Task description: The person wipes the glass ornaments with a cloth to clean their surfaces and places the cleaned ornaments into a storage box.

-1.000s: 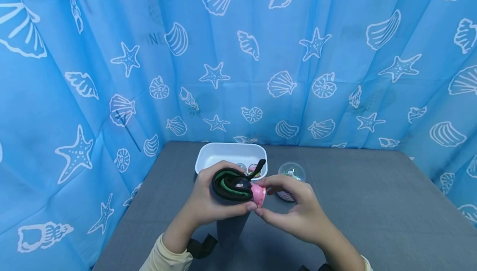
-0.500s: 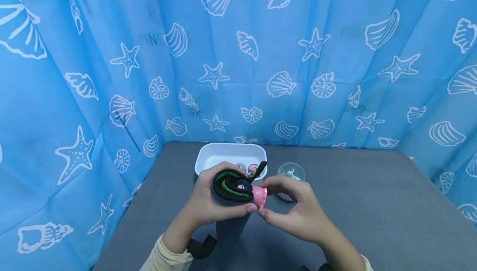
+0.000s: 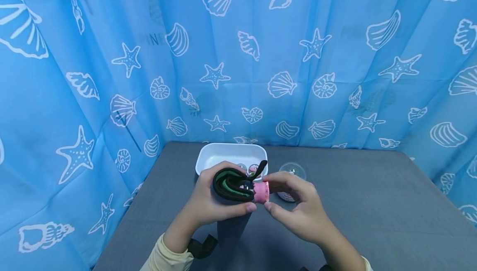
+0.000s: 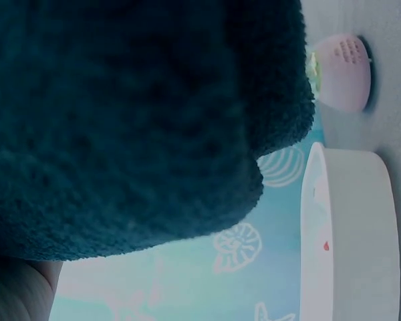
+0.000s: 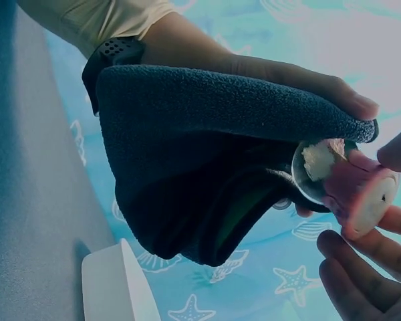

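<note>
Above the table, my left hand [image 3: 208, 204] grips a folded dark cloth [image 3: 220, 186] with a green lining, rolled around the glass ball of a small snow globe [image 3: 261, 192]. The globe lies sideways, its pink base sticking out of the cloth to the right. My right hand [image 3: 302, 206] pinches that base between thumb and fingers. Through the glass in the right wrist view, a pale shape shows beside the pink base [image 5: 364, 194]. The dark cloth [image 4: 134, 120] fills most of the left wrist view and hides most of the left hand.
Behind the hands stands a white tray [image 3: 208, 155] with two small glass globes [image 3: 254, 169] at its right end. Right of it stands a larger clear dome [image 3: 294, 167] on a pale pink base [image 4: 347, 73]. A blue shell-print curtain [image 3: 238, 76] hangs behind the grey table [image 3: 372, 200].
The pink base has turned and shifted slightly right, out from the cloth, and my right fingers have moved with it. The left hand and cloth stay nearly still.
</note>
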`<state>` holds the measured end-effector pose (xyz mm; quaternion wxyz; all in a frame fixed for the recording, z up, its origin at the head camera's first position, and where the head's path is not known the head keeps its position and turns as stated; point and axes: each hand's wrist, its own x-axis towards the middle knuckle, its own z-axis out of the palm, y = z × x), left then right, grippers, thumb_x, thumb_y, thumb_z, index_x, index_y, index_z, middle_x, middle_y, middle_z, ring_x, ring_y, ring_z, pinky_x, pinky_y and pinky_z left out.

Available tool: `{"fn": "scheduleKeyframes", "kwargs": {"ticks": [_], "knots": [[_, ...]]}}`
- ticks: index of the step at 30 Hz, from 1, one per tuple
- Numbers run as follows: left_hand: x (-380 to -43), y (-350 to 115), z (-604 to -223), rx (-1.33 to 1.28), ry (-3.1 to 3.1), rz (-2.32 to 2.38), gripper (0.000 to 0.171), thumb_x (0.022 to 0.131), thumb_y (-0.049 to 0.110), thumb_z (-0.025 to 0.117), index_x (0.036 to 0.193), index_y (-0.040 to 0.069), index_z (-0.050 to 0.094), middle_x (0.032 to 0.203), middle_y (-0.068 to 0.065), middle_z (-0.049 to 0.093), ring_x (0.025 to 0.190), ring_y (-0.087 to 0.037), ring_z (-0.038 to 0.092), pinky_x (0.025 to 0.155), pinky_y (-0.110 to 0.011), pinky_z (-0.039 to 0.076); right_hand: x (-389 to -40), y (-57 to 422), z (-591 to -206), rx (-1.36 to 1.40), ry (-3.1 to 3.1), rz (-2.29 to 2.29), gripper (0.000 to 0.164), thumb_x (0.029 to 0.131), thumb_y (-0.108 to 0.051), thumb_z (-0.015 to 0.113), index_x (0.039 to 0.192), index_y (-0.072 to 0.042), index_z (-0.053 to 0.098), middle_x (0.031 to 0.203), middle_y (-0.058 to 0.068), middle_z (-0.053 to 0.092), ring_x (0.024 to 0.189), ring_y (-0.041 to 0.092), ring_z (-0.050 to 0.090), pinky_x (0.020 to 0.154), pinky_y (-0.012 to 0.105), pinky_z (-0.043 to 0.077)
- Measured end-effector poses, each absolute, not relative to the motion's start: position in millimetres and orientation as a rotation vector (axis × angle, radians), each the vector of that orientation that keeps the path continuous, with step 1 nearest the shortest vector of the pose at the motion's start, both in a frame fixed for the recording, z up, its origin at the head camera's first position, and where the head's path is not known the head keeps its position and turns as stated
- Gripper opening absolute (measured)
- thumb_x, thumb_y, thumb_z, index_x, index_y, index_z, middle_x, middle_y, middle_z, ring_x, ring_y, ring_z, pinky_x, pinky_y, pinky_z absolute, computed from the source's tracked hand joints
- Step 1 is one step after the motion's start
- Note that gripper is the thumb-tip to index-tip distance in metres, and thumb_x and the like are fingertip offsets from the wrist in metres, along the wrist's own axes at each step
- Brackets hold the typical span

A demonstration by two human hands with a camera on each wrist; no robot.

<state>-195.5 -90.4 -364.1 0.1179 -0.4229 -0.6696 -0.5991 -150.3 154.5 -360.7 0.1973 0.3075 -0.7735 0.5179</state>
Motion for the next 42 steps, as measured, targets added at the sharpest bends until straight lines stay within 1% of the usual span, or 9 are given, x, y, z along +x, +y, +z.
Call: {"fn": "scheduleKeyframes", "kwargs": {"ticks": [5,9,12,15,20,26,31,37,42], "knots": [[-195.8,-92.1,-363.6,-1.17,-1.978,-1.724,0.057,0.075,0.01,0.094,0.124,0.015,0.067,0.115,-0.006,0.073,0.104,-0.023,0.07,0.093,-0.037,0.062,-150.9,156.4,-360.6,0.855,-2.095,1.483,0.047,0.09,0.011,0.076,0.133,-0.006,0.068,0.119,0.009,0.073,0.102,0.015,0.073,0.091,0.024,0.062],[-195.5,-93.8,-362.3,-1.118,-2.005,-1.713,0.058,0.075,0.01,0.095,0.125,0.018,0.067,0.118,-0.004,0.073,0.108,-0.023,0.069,0.095,-0.037,0.06,-151.7,157.4,-360.3,0.821,-2.084,1.506,0.049,0.094,0.009,0.072,0.139,-0.009,0.066,0.123,0.013,0.071,0.098,0.018,0.07,0.088,0.021,0.061],[-195.0,-94.4,-361.1,-1.111,-2.035,-1.715,0.059,0.075,0.011,0.095,0.126,0.02,0.067,0.119,-0.004,0.073,0.109,-0.023,0.069,0.096,-0.037,0.06,-151.7,158.0,-359.9,0.762,-2.149,1.519,0.052,0.099,0.004,0.068,0.147,-0.014,0.059,0.129,0.011,0.067,0.101,0.015,0.071,0.085,0.024,0.063],[-194.8,-94.4,-360.9,-1.115,-2.047,-1.72,0.06,0.075,0.01,0.095,0.127,0.02,0.066,0.12,-0.004,0.073,0.109,-0.023,0.069,0.096,-0.037,0.06,-151.9,158.0,-359.6,0.767,-2.19,1.563,0.056,0.103,0.003,0.063,0.154,-0.016,0.051,0.134,0.014,0.061,0.104,0.018,0.074,0.083,0.028,0.064],[-194.8,-94.2,-361.4,-1.112,-2.04,-1.717,0.06,0.075,0.011,0.095,0.127,0.019,0.066,0.12,-0.002,0.072,0.108,-0.023,0.069,0.095,-0.037,0.06,-152.7,156.9,-359.1,0.796,-2.19,1.628,0.058,0.104,0.003,0.061,0.156,-0.019,0.044,0.13,0.014,0.057,0.102,0.02,0.074,0.083,0.031,0.065],[-195.1,-93.9,-362.0,-1.136,-2.037,-1.709,0.06,0.075,0.011,0.095,0.127,0.019,0.066,0.12,-0.003,0.072,0.109,-0.023,0.069,0.096,-0.037,0.06,-151.3,155.9,-359.1,0.743,-2.183,1.615,0.063,0.096,0.003,0.074,0.15,-0.016,0.048,0.121,0.014,0.07,0.09,0.015,0.075,0.075,0.033,0.066],[-195.9,-93.9,-362.8,-1.167,-2.015,-1.726,0.061,0.075,0.01,0.094,0.127,0.017,0.065,0.119,-0.004,0.072,0.108,-0.023,0.07,0.095,-0.037,0.061,-151.7,155.5,-358.3,0.753,-2.162,1.7,0.055,0.09,0.002,0.082,0.134,-0.007,0.052,0.11,0.016,0.074,0.082,0.018,0.078,0.069,0.035,0.067],[-196.2,-93.8,-363.2,-1.178,-2.0,-1.725,0.061,0.074,0.009,0.095,0.127,0.017,0.065,0.119,-0.005,0.072,0.107,-0.023,0.069,0.094,-0.037,0.061,-156.3,158.0,-356.9,0.718,-2.229,1.823,0.038,0.093,0.0,0.08,0.119,-0.002,0.052,0.101,0.017,0.074,0.075,0.021,0.075,0.061,0.038,0.065],[-196.0,-93.9,-363.1,-1.168,-2.001,-1.72,0.062,0.074,0.009,0.095,0.127,0.017,0.065,0.119,-0.005,0.072,0.108,-0.023,0.069,0.094,-0.037,0.061,-160.9,160.0,-354.0,0.593,-2.401,1.923,0.04,0.095,-0.012,0.08,0.118,-0.003,0.048,0.095,0.015,0.077,0.068,0.024,0.07,0.057,0.035,0.062]]}}
